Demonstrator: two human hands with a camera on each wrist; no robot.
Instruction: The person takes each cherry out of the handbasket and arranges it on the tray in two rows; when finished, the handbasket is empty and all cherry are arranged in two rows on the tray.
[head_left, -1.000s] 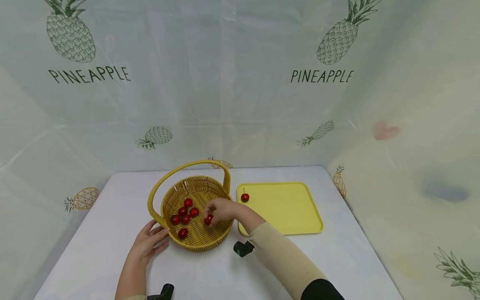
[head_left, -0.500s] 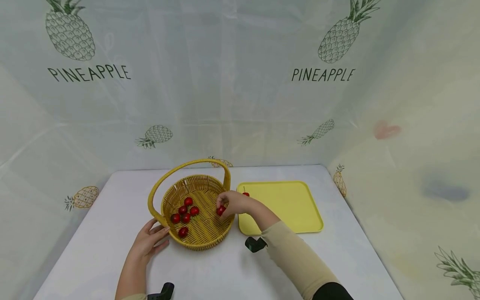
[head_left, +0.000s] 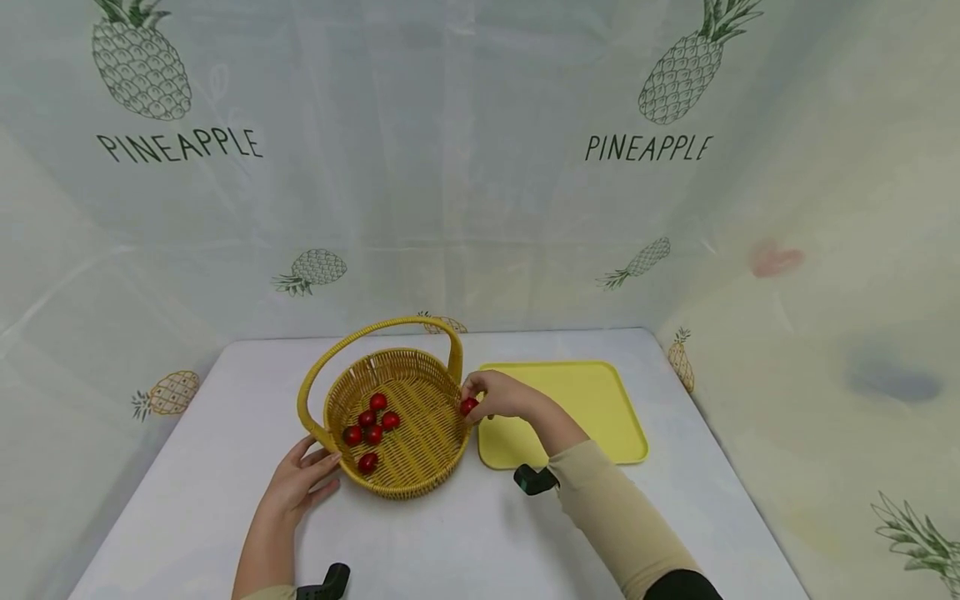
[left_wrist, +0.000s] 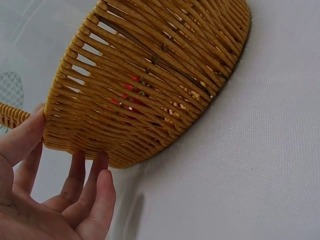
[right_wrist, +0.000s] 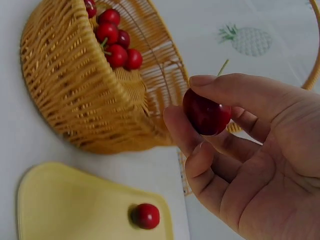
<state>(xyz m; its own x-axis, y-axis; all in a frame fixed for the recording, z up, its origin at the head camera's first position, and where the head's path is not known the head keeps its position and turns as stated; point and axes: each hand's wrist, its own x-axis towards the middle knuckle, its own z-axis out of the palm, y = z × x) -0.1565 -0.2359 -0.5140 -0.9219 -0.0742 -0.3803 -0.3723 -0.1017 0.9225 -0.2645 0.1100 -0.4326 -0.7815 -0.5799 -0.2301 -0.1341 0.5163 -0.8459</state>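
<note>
Between the thumb and fingertips of my right hand [head_left: 504,395] is a dark red cherry [right_wrist: 207,112] with its stem pointing up. The hand is at the right rim of a yellow-brown wicker basket [head_left: 431,446] with a tall arched handle. Several red cherries [head_left: 372,435] lie in the left half of the basket. My left hand [head_left: 294,482] holds the basket's left side, thumb at the rim near the handle's foot, fingers against the outer wall [left_wrist: 135,90]. A single cherry [right_wrist: 146,216] lies on the yellow tray [head_left: 577,408]; in the head view my right hand hides it.
The basket and tray stand side by side on a white-covered table [head_left: 420,546], the tray to the right. Behind them hangs a pale curtain [head_left: 480,183] printed with pineapples. Each wrist carries a small black camera mount [head_left: 536,480].
My right hand has carried the cherry from inside the basket rightward and away from me to the rim, now covering the tray's cherry. The left hand and basket have stayed put.
</note>
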